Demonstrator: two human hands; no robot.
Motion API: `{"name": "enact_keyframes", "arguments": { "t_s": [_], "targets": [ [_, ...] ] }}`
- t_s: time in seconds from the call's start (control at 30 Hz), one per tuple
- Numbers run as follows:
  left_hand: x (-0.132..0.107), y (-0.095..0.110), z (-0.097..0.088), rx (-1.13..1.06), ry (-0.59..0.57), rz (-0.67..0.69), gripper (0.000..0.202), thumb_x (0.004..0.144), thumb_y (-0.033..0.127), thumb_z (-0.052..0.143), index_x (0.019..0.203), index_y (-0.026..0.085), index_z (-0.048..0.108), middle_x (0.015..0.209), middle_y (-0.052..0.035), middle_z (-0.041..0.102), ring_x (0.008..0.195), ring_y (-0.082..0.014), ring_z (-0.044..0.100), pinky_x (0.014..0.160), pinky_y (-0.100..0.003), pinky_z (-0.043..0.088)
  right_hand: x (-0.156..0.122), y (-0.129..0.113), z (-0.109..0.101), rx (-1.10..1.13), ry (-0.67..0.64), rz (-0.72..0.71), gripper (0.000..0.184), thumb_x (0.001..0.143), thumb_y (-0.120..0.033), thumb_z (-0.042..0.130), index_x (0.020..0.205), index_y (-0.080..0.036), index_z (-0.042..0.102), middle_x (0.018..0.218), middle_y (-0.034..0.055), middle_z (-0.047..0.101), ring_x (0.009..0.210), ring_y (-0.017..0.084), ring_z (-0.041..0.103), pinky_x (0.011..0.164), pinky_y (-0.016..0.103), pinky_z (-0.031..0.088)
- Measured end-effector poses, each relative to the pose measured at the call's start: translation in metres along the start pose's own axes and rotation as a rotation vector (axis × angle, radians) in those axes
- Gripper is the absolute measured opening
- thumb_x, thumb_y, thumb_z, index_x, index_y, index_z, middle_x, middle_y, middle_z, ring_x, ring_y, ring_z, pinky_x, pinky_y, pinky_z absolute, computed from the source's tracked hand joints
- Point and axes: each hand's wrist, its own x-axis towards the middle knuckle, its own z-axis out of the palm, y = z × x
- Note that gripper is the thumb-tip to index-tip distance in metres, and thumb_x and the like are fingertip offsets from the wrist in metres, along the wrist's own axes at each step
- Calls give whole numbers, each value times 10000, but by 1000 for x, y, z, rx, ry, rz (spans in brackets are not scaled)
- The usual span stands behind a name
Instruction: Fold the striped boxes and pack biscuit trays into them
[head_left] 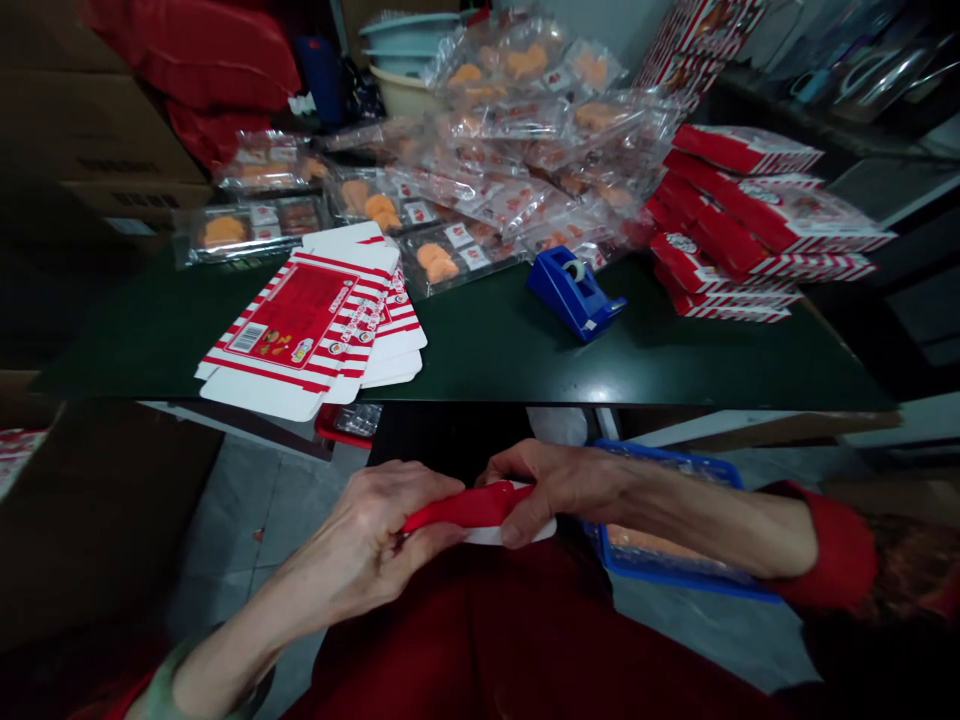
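My left hand and my right hand are both closed around a narrow red and white folded carton, held in my lap below the table edge. Most of the carton is hidden by my fingers. Beyond my hands, a pile of flat printed red and white carton blanks lies on the dark green table. A blue tape dispenser with a tape roll stands to its right. Both are well out of reach of my fingers' present position.
Clear plastic packs of orange food are heaped at the table's back. Red and white cartons are stacked on the right. A blue tray sits under my right forearm, a small red tray lies below the table edge, and cardboard boxes stand at the left.
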Motion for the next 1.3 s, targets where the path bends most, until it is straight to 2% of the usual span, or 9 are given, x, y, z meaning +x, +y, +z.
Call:
{"name": "enact_keyframes", "arguments": {
  "t_s": [0.17, 0.3, 0.37, 0.5, 0.63, 0.77, 0.9, 1.07, 1.3],
  "targets": [
    [-2, 2, -4, -27, -24, 22, 177, 845, 219, 566, 1010, 200, 629, 810, -38, 701, 677, -156, 645, 597, -253, 490, 7, 7, 4, 120, -50, 47, 302, 409, -112, 773, 611, -161, 554, 571, -65, 564, 497, 64, 476, 452, 181, 351],
    [-1, 4, -5, -8, -85, 15, 145, 851, 230, 565, 988, 204, 607, 822, -33, 682, 700, -153, 644, 619, -245, 499, 7, 5, 1, 52, -123, 78, 320, 421, -214, 805, 607, -158, 551, 597, -50, 556, 514, 77, 484, 469, 207, 386],
    [-2, 0, -5, 14, -57, 42, 152, 857, 227, 555, 1002, 206, 595, 829, -31, 677, 704, -148, 646, 633, -242, 503, 3, 0, 0, -103, -57, -4, 328, 464, -248, 807, 675, -161, 571, 670, -35, 573, 572, 94, 510, 509, 222, 414],
    [-2, -10, -5, -7, 6, 90, 178, 856, 204, 546, 1032, 201, 574, 834, -36, 676, 706, -147, 645, 627, -240, 504, -10, -10, -1, -657, 185, -376, 353, 633, -248, 761, 944, -167, 613, 961, 38, 615, 843, 162, 580, 721, 298, 482],
    [3, -12, -6, -17, 3, 96, 154, 850, 196, 561, 1002, 186, 584, 780, -31, 668, 641, -135, 626, 582, -231, 493, -16, -10, -1, -940, 155, -481, 284, 739, -301, 711, 964, -157, 614, 956, 51, 616, 828, 165, 586, 737, 313, 486],
    [9, -14, -6, -19, 23, 133, 145, 862, 196, 544, 1000, 181, 584, 763, -29, 674, 630, -131, 628, 557, -221, 493, -8, 0, -3, -933, 178, -537, 196, 766, -254, 687, 908, -154, 595, 907, 44, 599, 792, 147, 562, 708, 287, 466],
    [10, -19, -4, -55, 59, 115, 108, 879, 221, 531, 955, 163, 583, 781, -36, 682, 666, -135, 641, 590, -227, 504, 4, 14, -3, -718, 199, -649, 135, 798, -247, 650, 831, -142, 573, 820, 34, 573, 731, 129, 534, 661, 265, 439],
    [14, -21, -5, -83, 82, 73, 113, 877, 248, 538, 915, 155, 590, 753, -29, 670, 652, -129, 635, 564, -213, 487, 9, 16, -8, -526, 231, -666, 134, 770, -248, 682, 793, -145, 601, 809, 18, 572, 720, 118, 555, 658, 253, 442],
    [32, -18, -22, 20, -65, 85, 196, 913, 196, 478, 1040, 156, 622, 806, -31, 660, 662, -108, 629, 581, -192, 471, -2, -14, -30, -839, 106, -669, 245, 883, -299, 568, 1026, -120, 654, 902, 68, 628, 779, 135, 587, 688, 258, 455]
  ]
}}
